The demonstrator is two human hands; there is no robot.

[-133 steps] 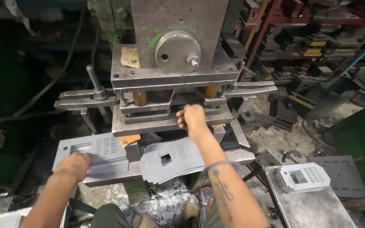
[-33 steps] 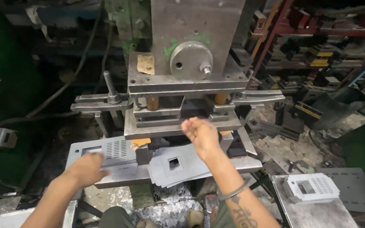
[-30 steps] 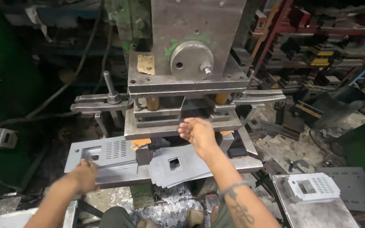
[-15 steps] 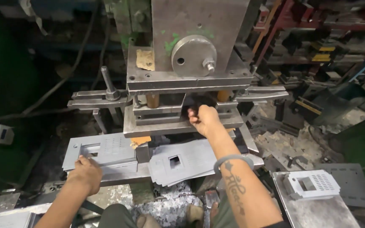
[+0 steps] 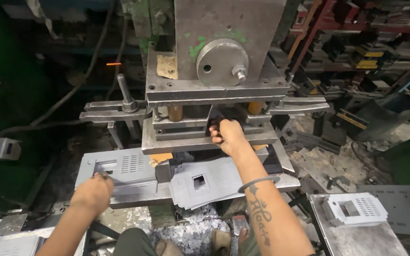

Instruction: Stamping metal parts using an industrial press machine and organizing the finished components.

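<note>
The right hand (image 5: pixel 226 135) reaches into the gap of the big grey metal press (image 5: pixel 214 90), fingers curled shut on something I cannot make out. The left hand (image 5: pixel 93 192) rests on a flat grey metal sheet with slots (image 5: pixel 119 166) at the press table's left edge, fingers bent on its near rim. The sheet looks thin, stiff and sharp-edged; hold it by the rim.

One press machine (image 5: pixel 214 71), with one round steel disc (image 5: pixel 221 61) on its front and one upright bolt (image 5: pixel 124 95) on its left clamp arm. Two hands: left hand (image 5: pixel 92 192), right hand (image 5: pixel 226 135). Three heaps of punched grey sheets: left stack (image 5: pixel 119 168), middle pile (image 5: pixel 209 180), right pile (image 5: pixel 354 208). One wristband (image 5: pixel 257 181).
</note>
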